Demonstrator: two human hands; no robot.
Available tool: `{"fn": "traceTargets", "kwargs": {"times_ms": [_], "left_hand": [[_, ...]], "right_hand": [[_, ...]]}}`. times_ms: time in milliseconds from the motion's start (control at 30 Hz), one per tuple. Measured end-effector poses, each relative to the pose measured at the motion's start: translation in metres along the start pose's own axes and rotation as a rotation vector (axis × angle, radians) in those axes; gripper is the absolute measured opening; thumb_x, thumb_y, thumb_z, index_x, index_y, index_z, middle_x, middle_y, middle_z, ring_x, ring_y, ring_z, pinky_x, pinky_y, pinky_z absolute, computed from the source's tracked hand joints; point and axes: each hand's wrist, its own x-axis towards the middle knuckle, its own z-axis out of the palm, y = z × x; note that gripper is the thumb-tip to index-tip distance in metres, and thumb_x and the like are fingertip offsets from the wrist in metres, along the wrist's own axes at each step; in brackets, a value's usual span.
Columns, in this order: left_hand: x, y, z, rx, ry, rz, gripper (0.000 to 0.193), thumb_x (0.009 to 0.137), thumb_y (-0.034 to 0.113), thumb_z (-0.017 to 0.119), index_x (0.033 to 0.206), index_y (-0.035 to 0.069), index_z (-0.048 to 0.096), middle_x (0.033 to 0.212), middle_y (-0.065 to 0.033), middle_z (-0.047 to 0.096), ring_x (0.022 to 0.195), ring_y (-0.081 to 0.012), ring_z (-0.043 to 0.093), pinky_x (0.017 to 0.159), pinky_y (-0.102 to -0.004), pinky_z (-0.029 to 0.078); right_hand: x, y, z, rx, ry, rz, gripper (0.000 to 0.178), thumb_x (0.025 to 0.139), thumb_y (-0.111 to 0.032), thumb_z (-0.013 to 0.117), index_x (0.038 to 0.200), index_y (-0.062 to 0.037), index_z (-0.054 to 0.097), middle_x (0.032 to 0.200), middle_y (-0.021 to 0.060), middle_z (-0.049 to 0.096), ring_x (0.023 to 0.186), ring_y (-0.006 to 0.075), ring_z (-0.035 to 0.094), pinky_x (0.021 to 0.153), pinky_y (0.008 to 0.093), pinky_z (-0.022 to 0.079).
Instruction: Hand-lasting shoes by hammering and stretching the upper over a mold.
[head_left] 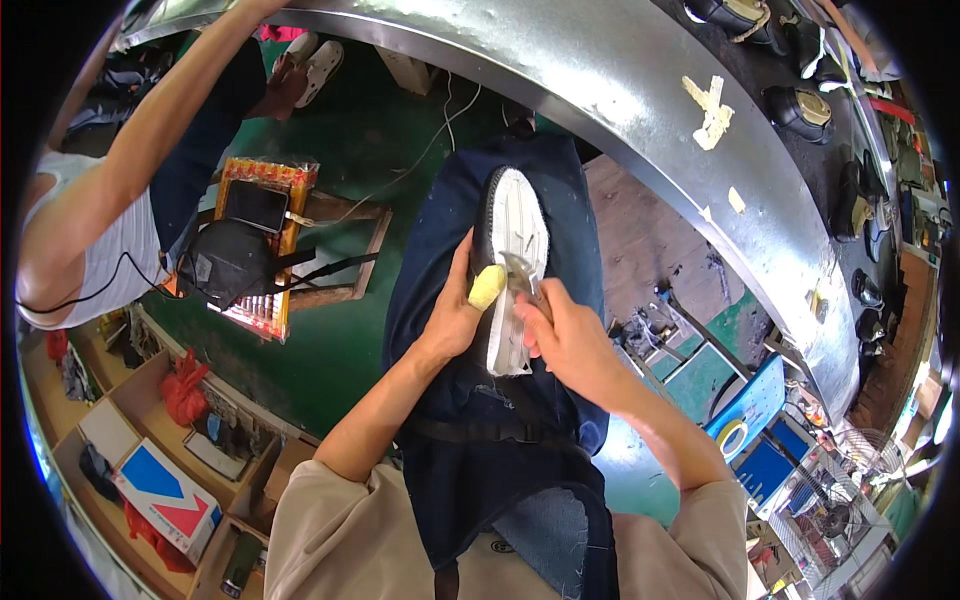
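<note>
Now your left hand point(453, 325) is braced along the left flank of the shoe point(515, 225), index finger stretched up the side, thumb in its yellow wrap point(488, 287) laid at the edge; the other fingers are hidden. Across from it, your right hand point(580, 345) is curled tight round a metal tool point(517, 267), its head over the middle of the sole, touching or just above, I cannot tell. The shoe lies bottom up on the dark blue apron point(430, 235), rounded end away from you. It looks light, likely firm along the sole and softer at the black upper point(483, 220), so that left edge near the middle seems a fair place to hold; the apron's cloth ought to curb any sliding. And what a surface: white, dull, ribbed lengthwise, squarer and frayed at the end near you, against a dark, notched rim. The tool's head is curved and grey. Further out, the bench point(620, 75) sweeps round in shiny, smooth sheet metal, a crossed cream patch point(710, 112) crinkled on top; leftward a co-worker's bare arm point(185, 115) slants toward it, and on the far right sit dark shoes point(800, 110).
</note>
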Motion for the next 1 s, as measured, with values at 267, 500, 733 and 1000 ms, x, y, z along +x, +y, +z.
{"fn": "traceTargets", "kwargs": {"times_ms": [267, 500, 733, 1000], "left_hand": [[0.004, 0.021, -0.011, 0.579, -0.028, 0.014, 0.066, 0.105, 0.021, 0.055, 0.158, -0.003, 0.025, 0.147, -0.0299, 0.052, 0.14, -0.0361, 0.051, 0.116, -0.0404, 0.039], [-0.001, 0.02, 0.005, 0.549, 0.046, 0.066, 0.074, 0.099, 0.02, 0.06, 0.161, 0.003, 0.023, 0.138, -0.0353, 0.057, 0.129, -0.0515, 0.054, 0.109, -0.0498, 0.044], [-0.023, -0.005, -0.006, 0.436, -0.109, 0.153, 0.098, 0.101, 0.025, 0.064, 0.165, 0.006, -0.008, 0.162, -0.0335, 0.029, 0.15, -0.0423, 0.035, 0.122, -0.0422, 0.03], [-0.021, 0.01, 0.001, 0.515, -0.261, 0.095, 0.137, 0.082, 0.012, 0.087, 0.161, 0.01, -0.024, 0.168, -0.0238, 0.019, 0.152, -0.0303, 0.03, 0.125, -0.0394, 0.025]], "right_hand": [[-0.017, 0.001, -0.046, 0.005, -0.374, -0.06, 0.03, 0.107, -0.029, 0.054, 0.115, -0.0001, 0.049, 0.082, 0.0201, 0.071, 0.079, 0.0339, 0.074, 0.069, 0.0448, 0.056], [-0.033, 0.008, -0.019, -0.397, -0.262, -0.226, 0.033, 0.105, -0.034, 0.058, 0.097, -0.0027, 0.052, 0.066, 0.0173, 0.066, 0.069, 0.0384, 0.07, 0.061, 0.0487, 0.053], [-0.04, 0.014, -0.047, 0.077, -0.495, 0.079, 0.032, 0.106, -0.036, 0.056, 0.1, -0.0043, 0.053, 0.069, 0.0117, 0.069, 0.069, 0.035, 0.071, 0.061, 0.0477, 0.052], [-0.009, 0.022, -0.001, -0.352, 0.132, -0.313, 0.026, 0.108, -0.031, 0.052, 0.104, -0.006, 0.056, 0.075, 0.0114, 0.069, 0.064, 0.0293, 0.069, 0.057, 0.0402, 0.051]]}}
